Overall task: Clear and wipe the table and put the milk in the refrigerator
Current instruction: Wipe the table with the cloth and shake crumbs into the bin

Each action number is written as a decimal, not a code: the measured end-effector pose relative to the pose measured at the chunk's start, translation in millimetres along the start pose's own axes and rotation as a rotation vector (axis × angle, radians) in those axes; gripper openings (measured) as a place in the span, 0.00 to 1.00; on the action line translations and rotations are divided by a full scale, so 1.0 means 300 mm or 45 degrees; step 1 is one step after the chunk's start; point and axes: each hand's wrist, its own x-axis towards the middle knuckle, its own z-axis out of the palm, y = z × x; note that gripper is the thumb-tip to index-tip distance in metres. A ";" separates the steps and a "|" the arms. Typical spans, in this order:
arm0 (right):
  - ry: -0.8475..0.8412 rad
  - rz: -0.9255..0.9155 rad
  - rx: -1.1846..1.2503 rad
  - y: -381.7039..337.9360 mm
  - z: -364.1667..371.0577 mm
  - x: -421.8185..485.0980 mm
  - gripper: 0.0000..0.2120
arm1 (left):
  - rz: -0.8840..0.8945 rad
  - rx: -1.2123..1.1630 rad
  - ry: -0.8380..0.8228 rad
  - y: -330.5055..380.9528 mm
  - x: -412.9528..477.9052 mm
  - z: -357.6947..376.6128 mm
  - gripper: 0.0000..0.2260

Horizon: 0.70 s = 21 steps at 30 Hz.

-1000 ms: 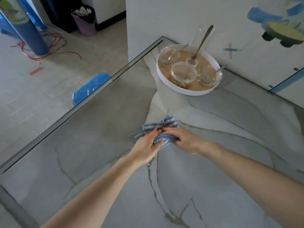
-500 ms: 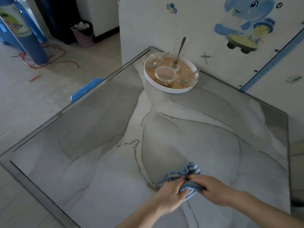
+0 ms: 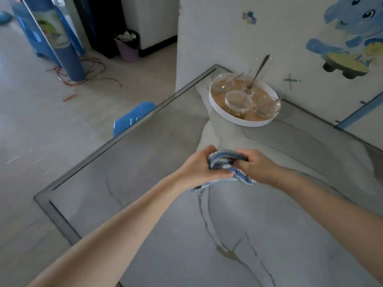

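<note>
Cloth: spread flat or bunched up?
Bunched. Both the left hand and the right hand grip the blue cloth, which is wadded between them, one edge hanging below.

This looks like a home's dining area. At upper right, a marble-patterned desk (image 3: 269, 224) carries a white tray (image 3: 244, 122) of used glass bowls (image 3: 237, 100) and spoons (image 3: 258, 72). A cartoon elephant sticker (image 3: 352, 34) decorates the wall, and a purple waste bin (image 3: 127, 51) stands on the tiled floor (image 3: 51, 131).

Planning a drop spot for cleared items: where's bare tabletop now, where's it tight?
Free: the broad table stretch between its left edge and the left hand; the patch between the two forearms; the strip right of the right hand, below the tray. Crowded: the far corner, where the tray holds glass bowls and a spoon; centre, where both hands grip the cloth.
</note>
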 end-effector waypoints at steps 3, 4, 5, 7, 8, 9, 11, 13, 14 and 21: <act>0.102 -0.145 0.002 -0.116 0.058 0.174 0.04 | 0.051 0.205 0.197 -0.055 0.056 -0.177 0.12; 0.165 -0.197 0.016 -0.152 0.080 0.231 0.04 | 0.070 0.245 0.257 -0.076 0.077 -0.237 0.10; 0.230 -0.242 0.045 -0.185 0.103 0.282 0.03 | 0.085 0.289 0.303 -0.098 0.098 -0.290 0.08; 0.301 -0.280 0.088 -0.229 0.163 0.370 0.07 | 0.078 0.401 0.342 -0.158 0.126 -0.371 0.05; 0.285 -0.276 0.083 -0.235 0.204 0.409 0.09 | 0.051 0.461 0.322 -0.197 0.130 -0.401 0.06; 0.231 -0.260 0.051 -0.231 0.251 0.446 0.10 | 0.010 0.511 0.285 -0.246 0.128 -0.425 0.07; 0.058 -0.227 0.017 -0.218 0.377 0.501 0.12 | -0.092 0.571 0.203 -0.365 0.098 -0.462 0.06; -0.093 -0.233 0.092 -0.206 0.485 0.513 0.14 | -0.133 0.550 0.155 -0.460 0.058 -0.477 0.06; -0.110 -0.239 0.140 -0.210 0.529 0.518 0.15 | -0.138 0.519 0.167 -0.496 0.040 -0.487 0.06; -0.278 -0.220 0.016 -0.251 0.572 0.535 0.20 | -0.109 0.448 0.191 -0.547 -0.047 -0.506 0.19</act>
